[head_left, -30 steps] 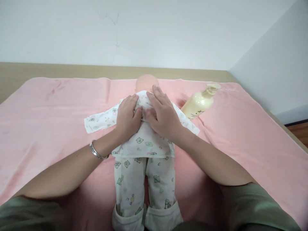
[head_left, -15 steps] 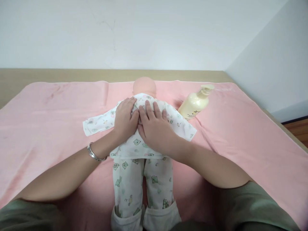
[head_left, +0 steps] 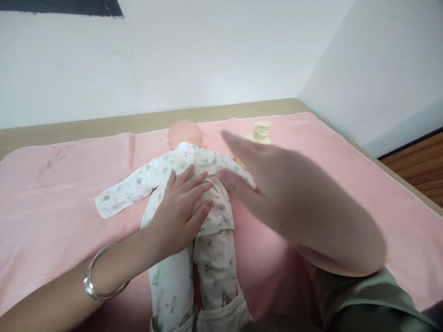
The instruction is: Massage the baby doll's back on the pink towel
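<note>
A bald baby doll (head_left: 185, 133) in a white printed top and trousers lies stretched out in front of me, its face out of sight. My left hand (head_left: 182, 210), a silver bangle on its wrist, rests flat on the middle of the printed top (head_left: 216, 221) with fingers spread. Raised to the right of the doll, my right hand (head_left: 273, 184) is smeared by motion; its fingers reach forward, the thumb stands apart, and nothing shows in it. Behind that hand is a pale yellow pump bottle (head_left: 261, 131), mostly hidden.
The doll and bottle are on a pink cloth (head_left: 69, 184) spread over a wooden surface (head_left: 148, 121). White walls (head_left: 207, 55) rise behind and to the right. A dark patch (head_left: 62, 6) shows at the upper left, and wood grain (head_left: 415, 163) at the right edge.
My right hand has lifted off the doll's back and moved right, towards the camera. The left hand stays on the top, lower down and more spread. The view has turned right.
</note>
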The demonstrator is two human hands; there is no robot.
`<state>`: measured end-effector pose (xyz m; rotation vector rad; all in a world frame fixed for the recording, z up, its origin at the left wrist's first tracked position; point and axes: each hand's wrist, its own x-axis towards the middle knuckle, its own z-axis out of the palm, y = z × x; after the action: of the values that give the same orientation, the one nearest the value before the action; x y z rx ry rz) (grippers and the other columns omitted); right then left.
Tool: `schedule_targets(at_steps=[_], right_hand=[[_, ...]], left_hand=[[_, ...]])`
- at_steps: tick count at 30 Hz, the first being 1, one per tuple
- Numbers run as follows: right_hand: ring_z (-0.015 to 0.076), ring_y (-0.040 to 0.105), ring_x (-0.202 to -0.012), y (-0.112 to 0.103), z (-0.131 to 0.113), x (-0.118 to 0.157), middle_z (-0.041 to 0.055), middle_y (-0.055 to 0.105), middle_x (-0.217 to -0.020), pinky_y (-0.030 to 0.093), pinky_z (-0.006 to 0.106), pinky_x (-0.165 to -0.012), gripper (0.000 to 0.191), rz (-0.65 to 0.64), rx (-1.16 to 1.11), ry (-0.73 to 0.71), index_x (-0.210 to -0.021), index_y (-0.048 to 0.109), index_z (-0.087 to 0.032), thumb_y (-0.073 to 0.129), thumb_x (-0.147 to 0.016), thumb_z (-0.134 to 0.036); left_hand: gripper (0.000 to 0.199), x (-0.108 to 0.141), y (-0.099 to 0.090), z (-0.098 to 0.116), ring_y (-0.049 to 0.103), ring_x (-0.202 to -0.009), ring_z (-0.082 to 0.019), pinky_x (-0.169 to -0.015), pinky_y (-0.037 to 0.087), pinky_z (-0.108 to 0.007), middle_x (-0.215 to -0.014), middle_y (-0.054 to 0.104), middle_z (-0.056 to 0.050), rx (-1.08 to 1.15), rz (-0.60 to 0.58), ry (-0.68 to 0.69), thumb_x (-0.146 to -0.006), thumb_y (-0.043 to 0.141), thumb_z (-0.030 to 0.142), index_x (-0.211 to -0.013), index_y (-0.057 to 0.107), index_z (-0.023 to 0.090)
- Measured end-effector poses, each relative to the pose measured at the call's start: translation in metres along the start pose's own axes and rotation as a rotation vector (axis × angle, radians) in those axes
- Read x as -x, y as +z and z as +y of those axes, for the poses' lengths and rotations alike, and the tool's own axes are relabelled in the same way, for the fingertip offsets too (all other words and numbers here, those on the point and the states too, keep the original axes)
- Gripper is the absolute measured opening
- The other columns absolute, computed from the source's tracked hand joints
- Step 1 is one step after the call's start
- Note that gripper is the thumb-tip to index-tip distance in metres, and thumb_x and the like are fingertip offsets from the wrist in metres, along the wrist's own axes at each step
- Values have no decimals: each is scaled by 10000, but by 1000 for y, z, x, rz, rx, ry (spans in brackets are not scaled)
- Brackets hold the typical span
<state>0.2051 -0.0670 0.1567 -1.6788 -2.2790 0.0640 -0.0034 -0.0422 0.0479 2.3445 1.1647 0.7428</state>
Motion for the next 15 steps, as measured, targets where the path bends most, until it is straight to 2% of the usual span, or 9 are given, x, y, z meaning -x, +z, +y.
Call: schedule_targets(at_steps=[2,4,6,7,8,10,13,15], right_hand=[[392,728,-1078,-21,10,6,130,760,-1173,631,539,-817,624,88,66,165,-1591,453,-230,432,-1046,-533],[369,721,-902,-38,18,10,111,739,-1003,581,520,-707,547,118,132,325,-1502,508,-278,387,-1044,-553],[296,630,-688,-51,26,11,68,658,-827,485,457,-604,372,151,165,444,-1208,587,-334,342,-1042,-558],[259,551,-618,-55,30,11,47,587,-750,433,428,-582,320,172,169,487,-1030,556,-334,326,-1040,-556],[236,484,-592,-58,33,9,33,512,-702,400,409,-585,315,189,169,523,-905,485,-316,319,-1035,-550],[229,469,-646,-61,41,4,24,439,-700,407,417,-653,324,223,163,574,-816,389,-287,326,-1026,-526],[261,568,-818,-56,52,-7,38,526,-808,457,503,-794,311,250,133,581,-834,413,-272,342,-1020,-510],[253,566,-819,-51,58,-15,51,571,-846,475,509,-793,302,254,96,557,-819,390,-262,357,-1017,-487]], left_hand=[[373,-6,-7,17,482,-1524,-354,-1313,300,-696,-1489,660,-28,185,-19,-20,-1015,521,468,-1286,746,347],[337,-22,-11,34,589,-1432,-328,-1237,479,-610,-1414,712,-8,391,-60,-78,-1006,555,468,-1244,771,366],[342,-44,-10,49,682,-1313,-307,-1142,589,-546,-1310,763,-26,557,-93,-142,-1023,522,442,-1204,790,330],[381,-57,-8,56,714,-1258,-300,-1110,614,-537,-1264,779,-51,620,-84,-173,-1043,467,425,-1199,788,292],[435,-70,-6,62,741,-1203,-295,-1075,633,-538,-1219,789,-77,672,-73,-221,-1062,396,407,-1194,782,255],[521,-94,-3,71,757,-1164,-286,-1048,643,-529,-1207,782,-123,782,-126,-319,-1077,275,365,-1234,742,197],[583,-121,0,74,741,-1208,-300,-1027,643,-509,-1243,754,-173,897,-191,-437,-1062,184,352,-1296,685,166],[585,-133,5,69,706,-1272,-316,-1039,633,-521,-1263,737,-179,939,-194,-451,-1052,185,378,-1309,672,180]])
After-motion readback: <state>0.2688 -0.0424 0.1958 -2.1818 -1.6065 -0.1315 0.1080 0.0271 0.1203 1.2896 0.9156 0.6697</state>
